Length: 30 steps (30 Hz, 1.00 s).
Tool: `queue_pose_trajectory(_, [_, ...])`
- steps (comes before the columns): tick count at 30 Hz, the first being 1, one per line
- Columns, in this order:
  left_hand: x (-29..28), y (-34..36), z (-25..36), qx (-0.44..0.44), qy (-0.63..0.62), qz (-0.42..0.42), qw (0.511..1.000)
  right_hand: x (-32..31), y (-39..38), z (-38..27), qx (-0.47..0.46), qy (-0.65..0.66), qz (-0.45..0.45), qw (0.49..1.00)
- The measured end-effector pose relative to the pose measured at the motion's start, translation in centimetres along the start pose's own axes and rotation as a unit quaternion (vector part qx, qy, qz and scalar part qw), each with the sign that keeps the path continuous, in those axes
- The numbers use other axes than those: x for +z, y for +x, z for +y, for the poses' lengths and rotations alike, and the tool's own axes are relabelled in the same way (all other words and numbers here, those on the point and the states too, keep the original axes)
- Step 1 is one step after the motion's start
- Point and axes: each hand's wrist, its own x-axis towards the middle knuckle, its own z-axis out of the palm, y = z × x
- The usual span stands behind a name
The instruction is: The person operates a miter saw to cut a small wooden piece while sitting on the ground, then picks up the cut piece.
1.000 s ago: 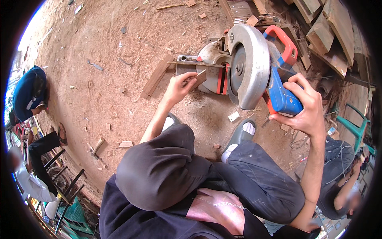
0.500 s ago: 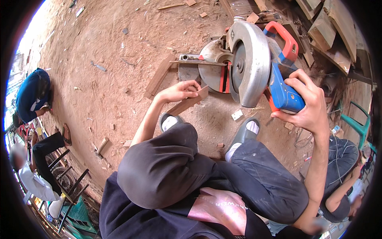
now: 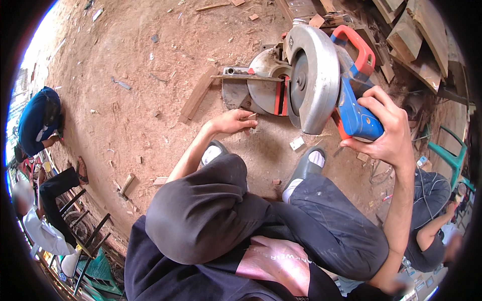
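Note:
My right hand (image 3: 386,123) is wrapped round the blue handle of a miter saw (image 3: 317,80), whose silver guard and round blade stand raised over the base. My left hand (image 3: 232,122) is closed at the front of the saw's base, pinching a wooden piece (image 3: 252,117). Only a small part of that piece shows beyond my fingertips; the rest is hidden. Behind the hand lies the saw's metal fence (image 3: 251,78), with a red-edged slot to its right.
A plank (image 3: 198,95) lies left of the saw, and stacked timber (image 3: 406,40) fills the far right. A hammer (image 3: 126,185) and wood scraps lie on the dirt floor. People sit at both sides; a green chair (image 3: 450,153) stands at the right.
My left hand has moved slightly right and down, and the wooden piece has turned so that far less of its length shows. My right hand keeps its hold on the saw handle.

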Motion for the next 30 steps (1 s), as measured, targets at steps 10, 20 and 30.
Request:
queue_pose_trajectory(10, [4.1,0.8,-2.9,0.046,-0.126,0.002,0.991,0.0,-0.1,-0.1,0.001,-0.006,0.003,1.0])
queue_pose_trajectory(20, [5.0,2.4,-4.9,0.029,-0.308,-0.037,0.95,-0.1,-0.3,0.1,0.0,-0.009,-0.004,1.0])
queue_pose_trajectory(30, [5.4,3.4,-4.1,0.034,-0.373,-0.015,0.927,-0.2,-0.3,0.0,0.015,0.003,-0.019,1.0])
